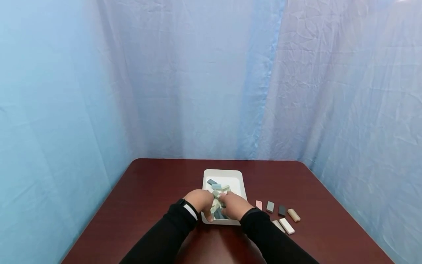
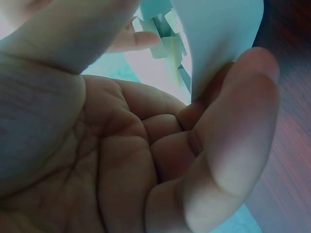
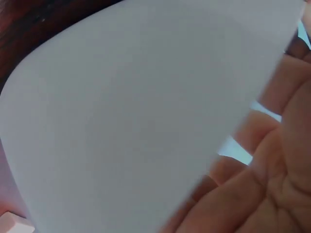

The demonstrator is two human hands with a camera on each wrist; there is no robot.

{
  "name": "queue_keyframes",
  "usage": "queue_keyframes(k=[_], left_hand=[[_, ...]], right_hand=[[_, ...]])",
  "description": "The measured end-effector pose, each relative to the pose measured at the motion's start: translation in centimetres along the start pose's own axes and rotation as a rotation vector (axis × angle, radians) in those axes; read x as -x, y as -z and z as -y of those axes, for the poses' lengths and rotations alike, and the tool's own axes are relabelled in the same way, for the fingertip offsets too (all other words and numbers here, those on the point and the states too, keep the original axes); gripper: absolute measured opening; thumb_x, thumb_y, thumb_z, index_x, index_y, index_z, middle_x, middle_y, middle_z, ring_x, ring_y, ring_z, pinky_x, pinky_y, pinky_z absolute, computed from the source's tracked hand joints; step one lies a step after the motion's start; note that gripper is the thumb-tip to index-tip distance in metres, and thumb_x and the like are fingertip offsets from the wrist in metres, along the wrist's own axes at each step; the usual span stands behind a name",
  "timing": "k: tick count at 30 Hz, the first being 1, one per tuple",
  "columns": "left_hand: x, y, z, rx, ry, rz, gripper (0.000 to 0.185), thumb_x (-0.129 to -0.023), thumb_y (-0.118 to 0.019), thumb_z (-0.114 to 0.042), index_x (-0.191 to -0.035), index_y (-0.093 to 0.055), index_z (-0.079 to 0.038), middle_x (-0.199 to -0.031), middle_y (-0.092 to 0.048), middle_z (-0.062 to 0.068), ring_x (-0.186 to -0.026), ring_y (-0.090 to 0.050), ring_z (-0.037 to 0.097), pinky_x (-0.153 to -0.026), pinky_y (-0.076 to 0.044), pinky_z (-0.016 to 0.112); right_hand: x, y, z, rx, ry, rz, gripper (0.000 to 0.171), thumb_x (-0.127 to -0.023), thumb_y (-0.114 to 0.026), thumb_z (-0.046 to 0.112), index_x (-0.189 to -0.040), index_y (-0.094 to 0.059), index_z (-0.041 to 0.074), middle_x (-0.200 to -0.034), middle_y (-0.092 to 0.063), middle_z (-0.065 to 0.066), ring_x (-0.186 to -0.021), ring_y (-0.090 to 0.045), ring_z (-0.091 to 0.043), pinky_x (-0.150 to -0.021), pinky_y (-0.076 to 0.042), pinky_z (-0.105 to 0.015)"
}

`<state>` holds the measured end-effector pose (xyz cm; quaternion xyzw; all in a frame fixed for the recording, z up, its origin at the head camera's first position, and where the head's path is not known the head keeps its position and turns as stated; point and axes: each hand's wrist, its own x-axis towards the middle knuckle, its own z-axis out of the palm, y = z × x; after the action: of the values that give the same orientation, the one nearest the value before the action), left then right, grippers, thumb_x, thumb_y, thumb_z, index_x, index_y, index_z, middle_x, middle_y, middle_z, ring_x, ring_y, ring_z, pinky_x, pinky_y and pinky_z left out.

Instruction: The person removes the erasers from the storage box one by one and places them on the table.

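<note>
A white rectangular tray stands on the table with several small blocks in it. Among them are a pale blue block, a dark grey-blue block and pale green ones. My left hand reaches over the tray's left rim, its bent fingers close against the wall in the left wrist view. From the right, my right hand reaches in among the blocks. The tray's outer wall hides its fingertips in the right wrist view. Whether either hand pinches a block is hidden.
Right of the tray lie a pink block, a grey block, a black block, a tan block and a white block, with another pale one beside it. Blue curtains surround the dark red table.
</note>
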<state>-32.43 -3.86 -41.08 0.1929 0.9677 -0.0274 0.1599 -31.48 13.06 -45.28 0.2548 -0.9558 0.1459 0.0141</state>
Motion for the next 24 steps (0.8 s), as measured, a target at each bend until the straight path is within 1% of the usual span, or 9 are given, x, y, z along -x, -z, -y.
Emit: queue_keyframes(k=[2,5,7,10,12,14,18,20,24], left_hand=[[0.0,0.0,0.1,0.006,-0.005,0.002,0.035,-0.084,-0.091,-0.043,-0.091,-0.082,-0.01,-0.094,-0.073,-0.001,-0.082,-0.061,0.013,-0.091,-0.058,0.036],[-0.2,-0.1,0.1,0.004,-0.013,0.005,0.035,-0.084,-0.091,-0.043,-0.087,-0.081,-0.011,-0.091,-0.072,-0.001,-0.081,-0.06,0.013,-0.09,-0.057,0.035],[-0.2,-0.2,0.1,0.004,-0.013,0.009,0.034,-0.084,-0.091,-0.043,-0.085,-0.08,-0.011,-0.09,-0.071,-0.001,-0.081,-0.06,0.013,-0.09,-0.057,0.035],[-0.2,-0.3,0.1,-0.003,-0.013,0.01,0.034,-0.084,-0.091,-0.044,-0.084,-0.079,-0.013,-0.091,-0.071,-0.001,-0.082,-0.061,0.014,-0.091,-0.058,0.036],[-0.2,-0.3,0.1,0.0,-0.009,0.007,0.033,-0.084,-0.092,-0.043,-0.083,-0.078,-0.013,-0.093,-0.072,-0.001,-0.083,-0.062,0.014,-0.092,-0.058,0.036],[-0.2,-0.2,0.1,0.006,-0.004,0.007,0.032,-0.083,-0.092,-0.042,-0.083,-0.078,-0.013,-0.092,-0.071,-0.001,-0.082,-0.061,0.014,-0.091,-0.058,0.035],[-0.2,0.1,0.1,0.014,0.006,0.018,0.033,-0.083,-0.092,-0.042,-0.085,-0.078,-0.011,-0.091,-0.07,-0.001,-0.081,-0.057,0.013,-0.089,-0.056,0.035],[-0.3,0.2,0.1,0.014,0.007,0.024,0.034,-0.083,-0.092,-0.042,-0.087,-0.078,-0.011,-0.092,-0.07,-0.001,-0.081,-0.056,0.013,-0.089,-0.056,0.035],[-0.3,0.3,0.1,0.026,0.012,0.03,0.033,-0.084,-0.092,-0.04,-0.089,-0.079,-0.01,-0.09,-0.069,-0.001,-0.08,-0.055,0.014,-0.088,-0.055,0.035]], right_hand=[[-0.2,-0.1,0.0,0.009,-0.011,-0.018,0.015,-0.09,-0.079,0.004,-0.099,-0.067,0.006,-0.089,-0.059,-0.007,-0.075,-0.048,-0.018,-0.068,-0.041,-0.036],[-0.5,-0.4,0.0,0.029,-0.028,-0.04,0.014,-0.089,-0.079,0.003,-0.095,-0.067,0.007,-0.083,-0.058,-0.005,-0.074,-0.051,-0.017,-0.068,-0.043,-0.036],[-0.6,-0.6,-0.1,0.049,-0.034,-0.068,0.014,-0.09,-0.078,0.001,-0.085,-0.066,0.009,-0.076,-0.059,-0.003,-0.07,-0.051,-0.016,-0.065,-0.043,-0.034],[-0.8,-1.0,-0.3,0.067,-0.053,-0.098,0.03,-0.094,-0.073,0.001,-0.07,-0.059,0.014,-0.064,-0.053,0.002,-0.06,-0.044,-0.012,-0.059,-0.037,-0.03],[-1.0,-1.3,-0.5,0.064,-0.062,-0.109,0.037,-0.097,-0.068,0.0,-0.066,-0.053,0.016,-0.059,-0.049,0.004,-0.057,-0.038,-0.011,-0.057,-0.033,-0.028],[-1.2,-1.6,-0.7,0.053,-0.062,-0.114,0.033,-0.096,-0.068,0.0,-0.07,-0.055,0.015,-0.063,-0.049,0.003,-0.059,-0.038,-0.011,-0.059,-0.034,-0.028],[-1.4,-1.8,-0.8,0.045,-0.048,-0.134,0.015,-0.092,-0.073,-0.001,-0.084,-0.066,0.011,-0.078,-0.057,-0.001,-0.069,-0.046,-0.013,-0.064,-0.041,-0.031],[-1.5,-1.9,-0.8,0.043,-0.027,-0.15,0.011,-0.091,-0.074,0.0,-0.089,-0.071,0.01,-0.083,-0.058,-0.003,-0.072,-0.048,-0.013,-0.066,-0.043,-0.031],[-1.6,-2.0,-0.5,0.049,0.037,-0.153,0.017,-0.097,-0.073,0.004,-0.082,-0.07,0.011,-0.08,-0.057,-0.001,-0.068,-0.046,-0.012,-0.064,-0.041,-0.028]])
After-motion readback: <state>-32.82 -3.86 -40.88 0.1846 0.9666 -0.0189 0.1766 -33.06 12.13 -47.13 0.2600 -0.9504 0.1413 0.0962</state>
